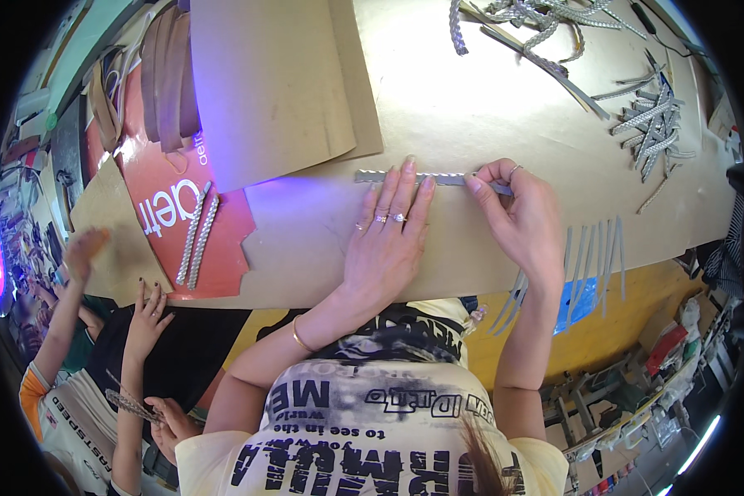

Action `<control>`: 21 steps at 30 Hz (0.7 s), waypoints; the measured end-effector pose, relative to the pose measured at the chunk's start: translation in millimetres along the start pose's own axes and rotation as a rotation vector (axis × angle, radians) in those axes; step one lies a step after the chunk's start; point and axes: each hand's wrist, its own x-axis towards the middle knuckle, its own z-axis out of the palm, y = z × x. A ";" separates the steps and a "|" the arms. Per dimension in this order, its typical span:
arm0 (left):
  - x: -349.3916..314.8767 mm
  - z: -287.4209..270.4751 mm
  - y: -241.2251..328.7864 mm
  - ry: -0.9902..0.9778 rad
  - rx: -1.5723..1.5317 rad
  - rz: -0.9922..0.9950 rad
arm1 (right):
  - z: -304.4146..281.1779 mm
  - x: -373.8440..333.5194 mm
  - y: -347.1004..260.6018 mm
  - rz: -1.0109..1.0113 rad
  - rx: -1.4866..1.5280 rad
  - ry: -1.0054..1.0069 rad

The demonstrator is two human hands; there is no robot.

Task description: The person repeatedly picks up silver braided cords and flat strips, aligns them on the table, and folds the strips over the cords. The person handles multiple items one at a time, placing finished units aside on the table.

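Note:
A narrow grey strip (446,178) lies across the table in front of me, with a pale braided edge showing along part of it. My left hand (388,236) rests flat near its left half, fingers stretched out and their tips pressing on the strip. Thumb and index finger of my right hand (521,211) pinch the strip's right end. Below my right hand, several thin grey strips (591,252) hang over the table's near edge.
Braided cords (546,25) lie at the far right, near a pile of short braided pieces (649,124). Brown board sheets (277,91) cover the left. Two braided strips (197,236) rest on a red printed sheet (231,252). Other people's hands (147,314) are at the left edge.

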 end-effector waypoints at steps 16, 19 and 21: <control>7.4 -2.7 17.0 -0.015 0.107 -0.036 | 0.0 3.1 -4.9 0.012 -0.071 0.005; 8.6 2.0 20.8 0.005 0.171 -0.024 | 0.0 3.1 -6.0 0.026 -0.096 -0.004; 10.5 5.6 25.9 0.007 0.177 -0.049 | 0.8 2.3 -6.1 0.030 -0.115 0.002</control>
